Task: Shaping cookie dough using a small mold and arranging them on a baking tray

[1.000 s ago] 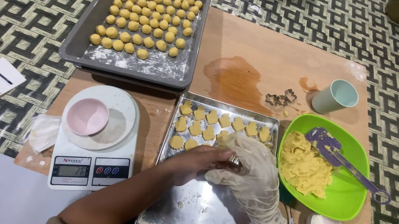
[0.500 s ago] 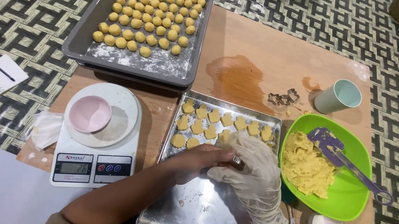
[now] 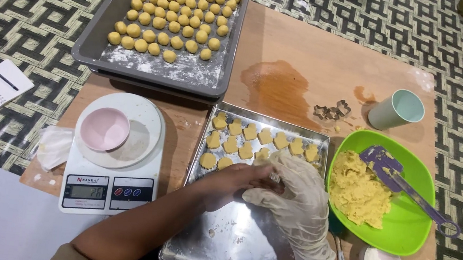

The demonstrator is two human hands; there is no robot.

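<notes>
While both hands meet over the shiny silver baking tray point(image 3: 240, 253), the bare left hand point(image 3: 231, 182) and the white-gloved right hand point(image 3: 293, 198) press their fingers together around something small; what it is stays hidden. Yellow cut-out dough shapes point(image 3: 242, 140) lie in rows just beyond, at the tray's far end. A green bowl of yellow dough point(image 3: 406, 225) sits right of the tray on the brown wooden tabletop point(image 3: 303, 57).

We see the bare left hand point(image 3: 232, 183) entering from lower left, forearm angled up and to the right, fingers curled and closed toward the other hand. The right hand point(image 3: 293, 201), in a translucent glove, lies palm down, its wrist at the lower right. The fingertips of both meet; anything pinched between them is hidden.
</notes>
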